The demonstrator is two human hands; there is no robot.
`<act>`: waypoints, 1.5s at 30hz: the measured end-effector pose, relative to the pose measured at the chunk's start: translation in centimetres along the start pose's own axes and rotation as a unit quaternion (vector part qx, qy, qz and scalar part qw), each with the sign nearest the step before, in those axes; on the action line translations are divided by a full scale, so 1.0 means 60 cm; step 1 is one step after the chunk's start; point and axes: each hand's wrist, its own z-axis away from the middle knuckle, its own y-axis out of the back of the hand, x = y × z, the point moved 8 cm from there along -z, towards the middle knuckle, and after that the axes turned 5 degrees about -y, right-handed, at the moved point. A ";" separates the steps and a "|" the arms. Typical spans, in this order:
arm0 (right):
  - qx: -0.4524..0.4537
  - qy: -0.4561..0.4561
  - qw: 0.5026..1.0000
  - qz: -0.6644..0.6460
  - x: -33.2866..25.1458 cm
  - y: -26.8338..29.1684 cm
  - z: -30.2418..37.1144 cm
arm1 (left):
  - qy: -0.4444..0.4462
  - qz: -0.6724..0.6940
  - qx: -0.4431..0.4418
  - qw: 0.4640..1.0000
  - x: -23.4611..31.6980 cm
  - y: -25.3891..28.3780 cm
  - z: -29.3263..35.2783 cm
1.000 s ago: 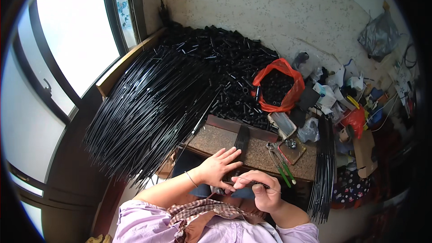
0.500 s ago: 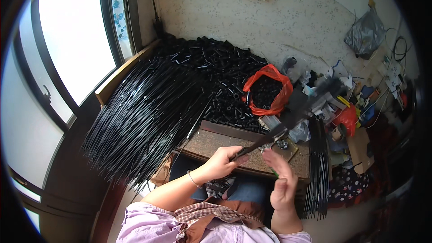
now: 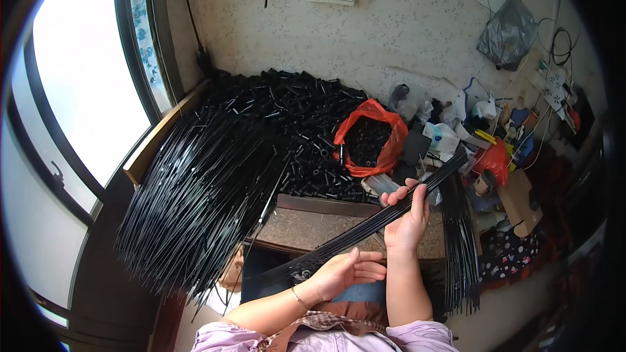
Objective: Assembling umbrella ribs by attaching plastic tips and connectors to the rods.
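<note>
A bundle of thin black rods (image 3: 352,234) slants across the front of me, low at the left and raised at the right. My right hand (image 3: 405,223) is closed around it toward its upper right part. Just below the bundle, my left hand (image 3: 344,272) has its fingers stretched out and grips nothing; whether it touches the rods I cannot tell. At the left, a large pile of similar black rods (image 3: 195,202) fans out over the table's edge. Another bunch of rods (image 3: 460,254) hangs over the right side of the table.
Behind a low dark board (image 3: 326,205) lies a heap of short black tubular parts (image 3: 287,101). A red plastic bag (image 3: 396,156) of small black pieces stands among them. Mixed clutter and a cardboard box (image 3: 516,203) crowd the right. A window (image 3: 85,45) is at left.
Half a second ago my left hand held the rod bundle and my right hand was open beside it. Now my right hand grips it, my left has let go, and the bundle reaches farther down-left.
</note>
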 end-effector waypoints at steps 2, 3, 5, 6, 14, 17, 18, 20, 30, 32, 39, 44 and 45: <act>-0.052 0.023 0.997 0.047 -0.017 -0.015 0.022 | -0.044 -0.287 -0.069 0.954 0.064 -0.057 0.017; -0.112 0.040 0.989 0.088 -0.014 -0.031 0.039 | -0.131 -0.392 -0.060 0.909 0.121 -0.082 0.025; -0.196 0.053 0.972 0.119 0.021 -0.038 0.066 | -0.447 -0.583 -0.067 0.675 0.233 -0.139 0.057; -0.202 0.023 0.966 0.158 0.044 -0.025 0.075 | -0.495 -0.613 -0.036 0.615 0.261 -0.149 0.059; -0.249 -0.244 0.910 0.226 0.254 0.085 0.144 | -0.263 -0.660 0.050 0.702 0.246 -0.007 -0.037; -0.330 -0.276 0.896 0.107 0.250 0.078 0.142 | -0.242 -0.617 0.032 0.748 0.231 -0.005 -0.017; -0.315 -0.190 0.909 0.197 0.231 0.076 0.131 | -0.222 -0.562 -0.083 0.793 0.222 -0.036 -0.015; -0.159 -0.284 0.937 0.123 0.267 0.134 0.132 | -0.135 -0.372 -0.346 0.851 0.193 -0.077 -0.006; -0.098 -0.299 0.938 0.146 0.277 0.118 0.135 | -0.117 -0.942 0.100 0.297 0.277 0.264 -0.267; -0.103 -0.288 0.936 0.173 0.262 0.103 0.137 | -0.118 -0.938 0.134 0.297 0.297 0.275 -0.273; -0.146 -0.299 0.926 0.180 0.277 0.086 0.154 | -0.106 -0.799 0.125 0.578 0.338 0.278 -0.184; -0.120 -0.304 0.933 0.153 0.285 0.100 0.152 | -0.010 -0.898 0.154 0.412 0.276 0.286 -0.150; -0.104 -0.296 0.939 0.144 0.283 0.105 0.154 | -0.021 -0.899 0.172 0.403 0.271 0.300 -0.149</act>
